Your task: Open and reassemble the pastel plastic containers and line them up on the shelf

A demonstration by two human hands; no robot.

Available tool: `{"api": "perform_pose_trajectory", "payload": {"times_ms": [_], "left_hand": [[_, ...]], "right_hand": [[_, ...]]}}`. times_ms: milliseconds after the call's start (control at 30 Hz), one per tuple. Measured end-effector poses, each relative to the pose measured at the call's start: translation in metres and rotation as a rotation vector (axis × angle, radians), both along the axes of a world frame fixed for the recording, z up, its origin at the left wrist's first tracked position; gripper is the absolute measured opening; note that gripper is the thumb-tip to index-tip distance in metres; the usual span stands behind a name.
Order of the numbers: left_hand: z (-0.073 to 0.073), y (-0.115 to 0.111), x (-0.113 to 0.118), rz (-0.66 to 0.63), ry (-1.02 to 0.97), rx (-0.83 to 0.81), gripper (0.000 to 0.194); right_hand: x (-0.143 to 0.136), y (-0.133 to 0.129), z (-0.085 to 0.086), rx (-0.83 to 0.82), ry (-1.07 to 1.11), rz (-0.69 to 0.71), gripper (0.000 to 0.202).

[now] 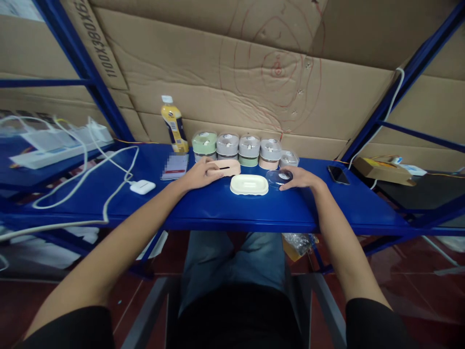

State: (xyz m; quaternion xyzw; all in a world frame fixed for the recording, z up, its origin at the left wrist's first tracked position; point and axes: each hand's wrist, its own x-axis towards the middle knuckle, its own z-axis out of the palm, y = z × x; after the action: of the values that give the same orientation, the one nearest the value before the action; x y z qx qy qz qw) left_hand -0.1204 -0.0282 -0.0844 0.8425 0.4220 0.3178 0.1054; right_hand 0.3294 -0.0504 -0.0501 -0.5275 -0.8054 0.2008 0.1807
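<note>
My left hand point(204, 173) is closed around the left end of a peach oval case point(231, 167) with a dark slot in it. A cream oval tray point(249, 184) with a raised rim lies on the blue table in front of me, between my hands. On its right, my right hand point(301, 178) has its thumb and fingers around a clear plastic lid point(275, 178); part of the lid is hidden by the fingers. Behind them stand several small round containers in a row, among them a green one point(204, 143) and a peach one point(270, 150), topped with clear covers.
A yellow drink bottle point(174, 125) and a phone with a lit screen point(175, 166) are at the back left. White cables and an earphone case point(143, 187) lie further left. A dark phone point(338, 175) and an open cardboard box point(383, 171) are on the right. Cardboard backs the table.
</note>
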Motion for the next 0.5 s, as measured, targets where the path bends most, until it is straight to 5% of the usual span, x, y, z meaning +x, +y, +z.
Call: {"api": "perform_pose_trajectory", "payload": {"times_ms": [167,300,500], "left_hand": [[-0.003,0.004,-0.001,0.039,0.044,-0.085,0.065],[0.004,-0.004,0.003,0.051,-0.037,0.003,0.062],[0.017,-0.031,0.048,-0.133,-0.162,0.074,0.077]], "right_hand": [[-0.003,0.001,-0.002,-0.031,0.007,-0.020,0.099],[-0.002,-0.001,-0.001,-0.014,-0.002,-0.045,0.097],[-0.006,-0.011,0.012,0.141,0.139,-0.125,0.091]]}}
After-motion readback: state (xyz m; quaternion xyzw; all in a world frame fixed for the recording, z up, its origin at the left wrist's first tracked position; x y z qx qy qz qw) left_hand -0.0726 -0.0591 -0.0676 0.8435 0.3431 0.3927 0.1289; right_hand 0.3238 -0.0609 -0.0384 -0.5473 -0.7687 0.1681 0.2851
